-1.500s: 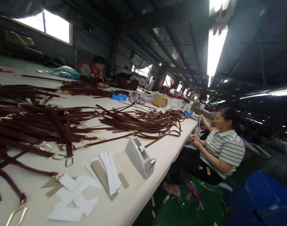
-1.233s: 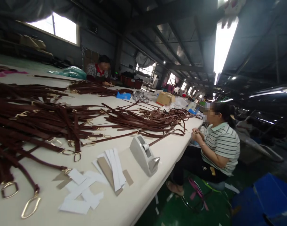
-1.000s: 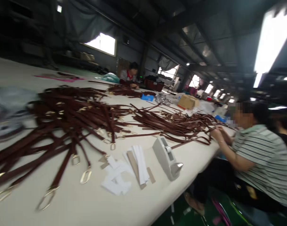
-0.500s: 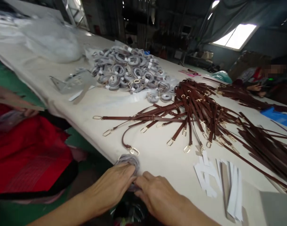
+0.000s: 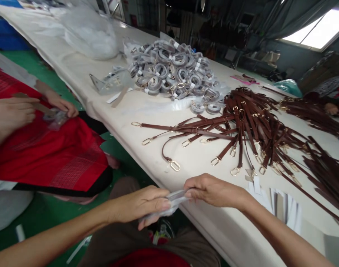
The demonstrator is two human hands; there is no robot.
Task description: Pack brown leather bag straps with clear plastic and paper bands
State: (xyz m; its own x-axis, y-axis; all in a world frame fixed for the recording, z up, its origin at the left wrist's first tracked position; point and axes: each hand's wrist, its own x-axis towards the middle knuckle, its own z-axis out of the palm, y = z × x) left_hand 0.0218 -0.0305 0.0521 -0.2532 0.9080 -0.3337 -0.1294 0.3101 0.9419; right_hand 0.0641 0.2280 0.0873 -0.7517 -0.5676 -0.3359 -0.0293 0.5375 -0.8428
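A flat coil wrapped in greyish see-through plastic (image 5: pixel 175 202) is held over the table's front edge, seen nearly edge-on. My left hand (image 5: pixel 148 204) grips its left side, thumb on top. At its right end, my right hand (image 5: pixel 208 190) pinches the wrapping between thumb and fingers. What lies inside the plastic is hard to make out. Beyond my hands, a brown strap with a gold oval clasp (image 5: pixel 175 165) lies on the white table (image 5: pixel 147 155). It runs back to a heap of similar brown straps (image 5: pixel 250 118).
Wrapped coils (image 5: pixel 175 70) are piled at the back middle, with a large plastic bag (image 5: pixel 88 33) to their left. White paper strips (image 5: pixel 286 209) lie at the right. On the left, a co-worker's hands (image 5: pixel 61 105) work above a red garment (image 5: pixel 75 163). Another person sits far right.
My hands have moved apart, with the wrapped coil stretched between them and tilted edge-on. My right hand has shifted to its far right end. The view has swung left.
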